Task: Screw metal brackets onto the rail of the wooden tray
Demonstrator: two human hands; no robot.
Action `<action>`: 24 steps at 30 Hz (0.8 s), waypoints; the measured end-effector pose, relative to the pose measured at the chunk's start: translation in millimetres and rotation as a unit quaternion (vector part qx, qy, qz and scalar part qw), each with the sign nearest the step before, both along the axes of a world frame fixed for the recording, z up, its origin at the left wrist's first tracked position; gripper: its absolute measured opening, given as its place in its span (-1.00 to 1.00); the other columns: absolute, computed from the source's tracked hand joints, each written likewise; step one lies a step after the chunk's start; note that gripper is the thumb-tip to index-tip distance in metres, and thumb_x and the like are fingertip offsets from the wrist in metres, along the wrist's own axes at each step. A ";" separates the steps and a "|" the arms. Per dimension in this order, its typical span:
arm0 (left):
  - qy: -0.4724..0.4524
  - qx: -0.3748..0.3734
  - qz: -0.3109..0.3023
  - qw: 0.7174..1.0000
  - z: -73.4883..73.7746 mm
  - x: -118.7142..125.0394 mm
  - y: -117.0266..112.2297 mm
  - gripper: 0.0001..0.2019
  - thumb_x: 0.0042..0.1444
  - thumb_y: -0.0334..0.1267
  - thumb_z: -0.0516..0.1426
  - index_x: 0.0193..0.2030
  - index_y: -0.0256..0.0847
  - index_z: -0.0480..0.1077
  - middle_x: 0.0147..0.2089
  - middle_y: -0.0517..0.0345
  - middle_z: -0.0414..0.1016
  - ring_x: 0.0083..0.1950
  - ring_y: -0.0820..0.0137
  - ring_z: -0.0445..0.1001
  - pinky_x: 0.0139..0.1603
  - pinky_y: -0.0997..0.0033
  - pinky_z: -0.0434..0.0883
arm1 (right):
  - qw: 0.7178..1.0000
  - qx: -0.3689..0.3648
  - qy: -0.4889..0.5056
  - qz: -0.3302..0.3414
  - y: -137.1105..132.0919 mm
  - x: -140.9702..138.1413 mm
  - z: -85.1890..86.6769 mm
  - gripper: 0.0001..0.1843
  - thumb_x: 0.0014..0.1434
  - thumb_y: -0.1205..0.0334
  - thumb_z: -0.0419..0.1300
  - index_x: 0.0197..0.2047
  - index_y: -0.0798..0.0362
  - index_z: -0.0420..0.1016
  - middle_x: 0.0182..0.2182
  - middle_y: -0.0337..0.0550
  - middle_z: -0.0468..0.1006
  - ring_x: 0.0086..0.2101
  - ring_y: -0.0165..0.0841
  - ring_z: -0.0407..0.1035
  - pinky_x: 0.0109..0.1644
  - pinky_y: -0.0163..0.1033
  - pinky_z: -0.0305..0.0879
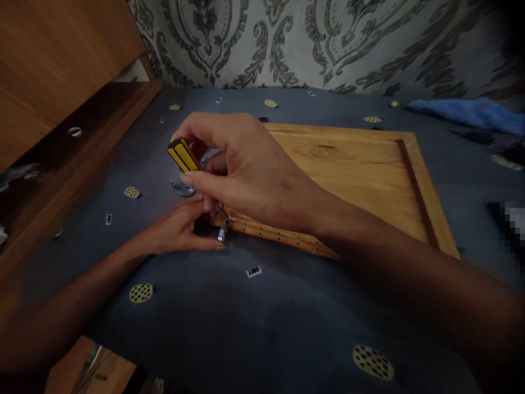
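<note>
My right hand (pixel 246 164) is closed around a screwdriver with a yellow and black handle (pixel 184 156). Its shaft points down to a small metal bracket (pixel 223 230) at the near left corner of a framed wooden panel (pixel 344 169). Beside that corner, my left hand (pixel 180 227) grips the bracket, thumb at its lower end and fingers on the far side, partly hidden by my right hand. A row of small dark holes runs along the panel's near edge (pixel 279 236). Just beyond my left fingers lies a shiny metal piece (pixel 183 189).
The panel rests on a dark blue patterned cloth (pixel 246 317). A wooden cabinet (pixel 61 65) with a recess stands at the left. Blue fabric (pixel 471 115) and dark items lie at the far right. A patterned wall (pixel 283 44) rises behind.
</note>
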State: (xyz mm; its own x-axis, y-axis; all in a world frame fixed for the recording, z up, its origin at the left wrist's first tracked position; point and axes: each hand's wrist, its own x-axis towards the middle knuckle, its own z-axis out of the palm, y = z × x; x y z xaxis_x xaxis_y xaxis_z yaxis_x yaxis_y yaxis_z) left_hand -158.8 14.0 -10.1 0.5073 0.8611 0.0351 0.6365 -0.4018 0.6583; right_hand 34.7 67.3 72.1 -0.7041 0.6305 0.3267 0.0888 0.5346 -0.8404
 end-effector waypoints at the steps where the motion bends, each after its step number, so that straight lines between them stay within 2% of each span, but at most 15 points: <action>1: -0.008 0.000 -0.004 1.000 0.6 0.6 0.1 -0.48 0.13 0.17 0.33 0.05 -0.17 0.51 0.09 0.01 0.54 0.12 0.07 0.51 0.22 0.02 0.47 | 1.000 0.001 0.001 0.002 0.2 2.2 0.4 -0.90 0.28 0.40 0.21 -0.15 0.04 0.40 -0.19 -0.28 0.54 -0.07 -0.35 0.51 -0.23 -0.39 0.50; 4: -0.034 0.003 -0.015 0.999 2.6 2.9 -0.2 -0.45 0.15 0.13 0.34 0.16 -0.14 0.48 0.20 0.01 0.51 0.22 0.07 0.48 0.32 0.05 0.43 | 1.000 0.001 0.009 0.019 2.7 9.4 0.2 -0.95 0.29 0.26 0.20 -0.16 -0.04 0.46 -0.16 -0.32 0.59 -0.03 -0.32 0.54 -0.21 -0.37 0.53; 6: -0.043 0.003 -0.017 0.999 3.1 3.7 -0.7 -0.44 0.16 0.13 0.33 0.20 -0.13 0.47 0.23 0.02 0.49 0.25 0.08 0.47 0.34 0.08 0.42 | 0.999 -0.005 0.021 0.027 4.7 13.1 -1.5 -0.88 0.30 0.21 0.19 -0.09 -0.09 0.51 -0.10 -0.31 0.61 -0.01 -0.30 0.55 -0.21 -0.35 0.55; 10: -0.039 0.005 -0.015 0.999 1.4 2.0 -1.1 -0.45 0.17 0.13 0.33 0.19 -0.13 0.48 0.20 0.01 0.49 0.22 0.07 0.46 0.30 0.04 0.43 | 0.998 -0.005 0.049 0.035 5.6 16.2 -5.4 -0.72 0.32 0.20 0.19 0.09 -0.03 0.52 0.03 -0.22 0.61 0.07 -0.25 0.53 -0.13 -0.27 0.59; 12: -0.025 0.006 -0.014 1.000 0.3 0.6 -0.8 -0.43 0.16 0.14 0.34 0.20 -0.14 0.48 0.15 0.03 0.51 0.16 0.09 0.48 0.26 0.05 0.46 | 0.998 -0.001 0.054 0.027 4.1 16.2 -5.6 -0.75 0.31 0.22 0.21 0.05 -0.02 0.52 0.04 -0.24 0.61 0.06 -0.27 0.53 -0.10 -0.28 0.58; 15: -0.016 0.007 -0.015 1.000 -0.1 -0.3 0.2 -0.39 0.14 0.16 0.34 0.23 -0.13 0.46 0.15 0.03 0.51 0.14 0.11 0.48 0.26 0.07 0.46 | 0.999 -0.004 0.051 -0.002 0.7 15.2 -3.9 -0.90 0.29 0.24 0.27 -0.12 -0.01 0.46 -0.06 -0.26 0.59 0.01 -0.29 0.55 -0.12 -0.31 0.55; 18: -0.028 0.010 -0.019 0.999 1.4 0.9 0.8 -0.40 0.15 0.15 0.34 0.23 -0.13 0.46 0.21 0.00 0.49 0.20 0.08 0.46 0.31 0.04 0.42 | 0.998 -0.020 0.060 -0.015 -1.0 13.7 -2.1 -0.85 0.30 0.27 0.27 -0.20 0.01 0.33 -0.22 -0.24 0.57 -0.03 -0.28 0.54 -0.19 -0.31 0.53; 21: -0.035 0.006 -0.018 0.999 3.9 2.9 0.4 -0.44 0.14 0.13 0.35 0.18 -0.13 0.47 0.23 0.00 0.48 0.21 0.07 0.46 0.34 0.02 0.40 | 0.998 -0.043 0.053 0.000 0.7 12.8 -1.8 -0.87 0.29 0.27 0.27 -0.18 -0.02 0.35 -0.31 -0.28 0.57 -0.18 -0.33 0.56 -0.26 -0.34 0.52; 24: -0.030 -0.010 -0.003 0.999 5.4 4.5 -0.6 -0.47 0.13 0.15 0.34 0.12 -0.13 0.49 0.13 0.02 0.51 0.14 0.10 0.48 0.26 0.05 0.46 | 0.996 -0.071 0.041 0.031 3.1 12.2 -3.5 -0.83 0.27 0.34 0.25 -0.07 -0.05 0.46 -0.30 -0.32 0.56 -0.38 -0.44 0.54 -0.27 -0.34 0.53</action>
State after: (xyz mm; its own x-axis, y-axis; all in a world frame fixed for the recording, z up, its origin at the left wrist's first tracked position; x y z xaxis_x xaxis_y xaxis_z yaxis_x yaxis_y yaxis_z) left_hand -154.2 13.4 -4.7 0.5100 0.8588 0.0477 0.5934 -0.3915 0.7033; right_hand 46.9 70.4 68.6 -0.7185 0.6296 0.2956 -0.0128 0.4130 -0.9106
